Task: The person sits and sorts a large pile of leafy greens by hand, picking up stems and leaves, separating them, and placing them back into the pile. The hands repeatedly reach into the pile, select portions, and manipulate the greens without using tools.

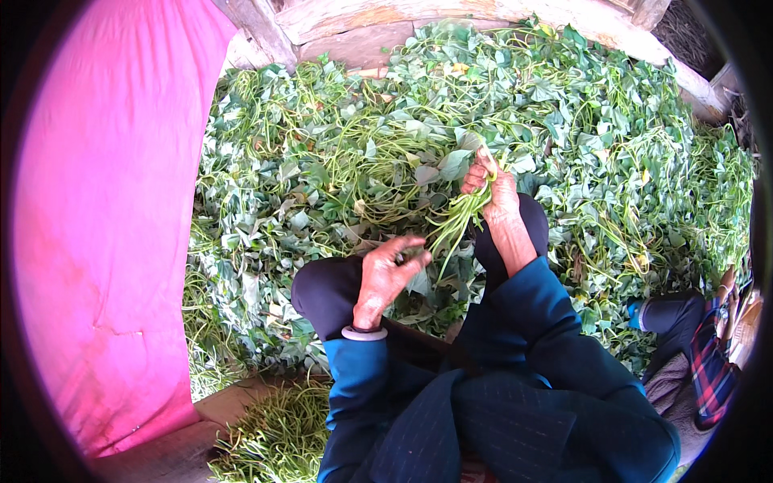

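Observation:
My right hand is closed around a bunch of long green leaf stems. The stems hang down to the left from my fist, and a few leaves stick out beside the fingers. Near the lower stem ends is my left hand, its thumb and forefinger apart, with nothing visible between them. A pale bangle circles the left wrist. Under and beyond both hands spreads a deep heap of leafy green vines, which look like sweet potato greens.
A pink cloth hangs along the left side. Wooden beams edge the heap at the back. Cut stems lie in a pile at lower left, beside a wooden plank. Another person in a plaid sleeve sits at the right.

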`<state>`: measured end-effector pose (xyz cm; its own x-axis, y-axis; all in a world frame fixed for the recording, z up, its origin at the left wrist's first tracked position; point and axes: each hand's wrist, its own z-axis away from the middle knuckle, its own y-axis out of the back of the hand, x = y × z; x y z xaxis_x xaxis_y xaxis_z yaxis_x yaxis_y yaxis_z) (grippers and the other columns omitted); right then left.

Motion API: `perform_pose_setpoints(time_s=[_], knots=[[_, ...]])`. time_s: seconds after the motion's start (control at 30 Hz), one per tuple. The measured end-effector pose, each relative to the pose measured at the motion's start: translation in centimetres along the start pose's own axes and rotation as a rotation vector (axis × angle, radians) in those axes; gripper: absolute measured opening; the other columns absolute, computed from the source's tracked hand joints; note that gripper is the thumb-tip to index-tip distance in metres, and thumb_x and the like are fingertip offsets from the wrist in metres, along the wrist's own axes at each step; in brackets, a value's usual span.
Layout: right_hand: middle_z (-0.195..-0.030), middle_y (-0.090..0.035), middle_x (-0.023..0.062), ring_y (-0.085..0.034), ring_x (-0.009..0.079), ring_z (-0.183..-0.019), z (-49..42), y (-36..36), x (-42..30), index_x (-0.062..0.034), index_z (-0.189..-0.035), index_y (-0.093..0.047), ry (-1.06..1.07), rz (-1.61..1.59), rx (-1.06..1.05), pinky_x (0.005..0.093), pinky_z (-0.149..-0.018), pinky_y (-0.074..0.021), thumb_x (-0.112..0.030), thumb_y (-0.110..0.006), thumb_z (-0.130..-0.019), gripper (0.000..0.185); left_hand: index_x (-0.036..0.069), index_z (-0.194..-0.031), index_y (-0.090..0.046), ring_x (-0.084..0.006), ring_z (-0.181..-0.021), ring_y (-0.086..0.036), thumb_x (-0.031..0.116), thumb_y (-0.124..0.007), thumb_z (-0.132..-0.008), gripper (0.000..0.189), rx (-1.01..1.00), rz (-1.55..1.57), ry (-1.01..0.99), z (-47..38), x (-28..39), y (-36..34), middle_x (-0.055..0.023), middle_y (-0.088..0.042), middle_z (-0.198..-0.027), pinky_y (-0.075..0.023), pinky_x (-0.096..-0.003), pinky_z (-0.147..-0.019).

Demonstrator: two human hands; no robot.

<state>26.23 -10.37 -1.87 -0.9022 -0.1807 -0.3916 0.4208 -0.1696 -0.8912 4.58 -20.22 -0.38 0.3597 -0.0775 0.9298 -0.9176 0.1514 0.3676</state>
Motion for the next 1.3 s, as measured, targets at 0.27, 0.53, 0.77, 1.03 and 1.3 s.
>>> perform_pose_setpoints(time_s=[0.27, 0.53, 0.77, 1.03, 1.3], knots=[[-0.059, -0.039, -0.0065, -0.036, 0.0071, -0.049, -0.4, 0.7, -0.4, -0.0137, -0.085, -0.053, -0.035, -0.152, -0.059, 0.0261, -0.052, -0.0343, -0.020, -0.060, -0.085, 0.009, 0.001, -0.092, -0.061, -0.0160, -0.077, -0.057, 0.011, -0.063, -0.082, 0.014, -0.129, 0.307, -0.069, 0.0, -1.8, -1.6, -0.0051, -0.059, -0.084, -0.0445, -0.0260, -0.070], [-0.064, -0.054, 0.0042, -0.050, 0.0170, -0.051, -0.5, 0.8, 0.0, -0.0044, -0.095, -0.055, -0.019, -0.193, 0.165, 0.0322, -0.048, -0.0432, -0.023, -0.034, -0.094, 0.029, -0.003, -0.096, -0.060, -0.0169, -0.088, -0.053, 0.008, -0.053, -0.083, 0.018, -0.226, 0.301, -0.042, 0.7, 0.7, -1.1, -0.0081, -0.058, -0.096, -0.0404, -0.0256, -0.079], [-0.062, -0.046, -0.0019, -0.041, 0.0082, -0.050, 0.1, -0.3, 0.1, -0.0076, -0.095, -0.057, -0.042, -0.126, 0.039, 0.0272, -0.049, -0.0383, -0.018, -0.055, -0.089, 0.012, -0.003, -0.084, -0.067, -0.0061, -0.061, -0.044, 0.003, -0.050, -0.076, 0.020, -0.031, 0.512, 0.208, 0.7, -0.2, -3.0, 0.0019, -0.054, -0.065, -0.0321, -0.0197, -0.058], [-0.061, -0.043, -0.0026, -0.037, 0.0084, -0.049, 0.2, -1.0, 0.5, -0.0056, -0.090, -0.056, -0.075, -0.070, 0.077, 0.0271, -0.049, -0.0355, -0.016, -0.059, -0.086, 0.012, 0.002, -0.077, -0.066, -0.0030, -0.056, -0.038, -0.003, -0.046, -0.073, 0.021, -0.157, 0.416, 0.293, 1.3, -0.6, -4.8, 0.0057, -0.049, -0.060, -0.0278, -0.0190, -0.053], [-0.062, -0.044, -0.0026, -0.037, 0.0083, -0.048, 0.2, -0.8, -0.3, -0.0083, -0.090, -0.055, -0.053, -0.110, 0.058, 0.0280, -0.051, -0.0371, -0.018, -0.059, -0.087, 0.011, -0.001, -0.092, -0.066, -0.0045, -0.064, -0.041, 0.012, -0.057, -0.081, 0.020, -0.295, 0.495, 0.348, 3.1, 2.0, -3.9, 0.0043, -0.051, -0.066, -0.0307, -0.0194, -0.061]])
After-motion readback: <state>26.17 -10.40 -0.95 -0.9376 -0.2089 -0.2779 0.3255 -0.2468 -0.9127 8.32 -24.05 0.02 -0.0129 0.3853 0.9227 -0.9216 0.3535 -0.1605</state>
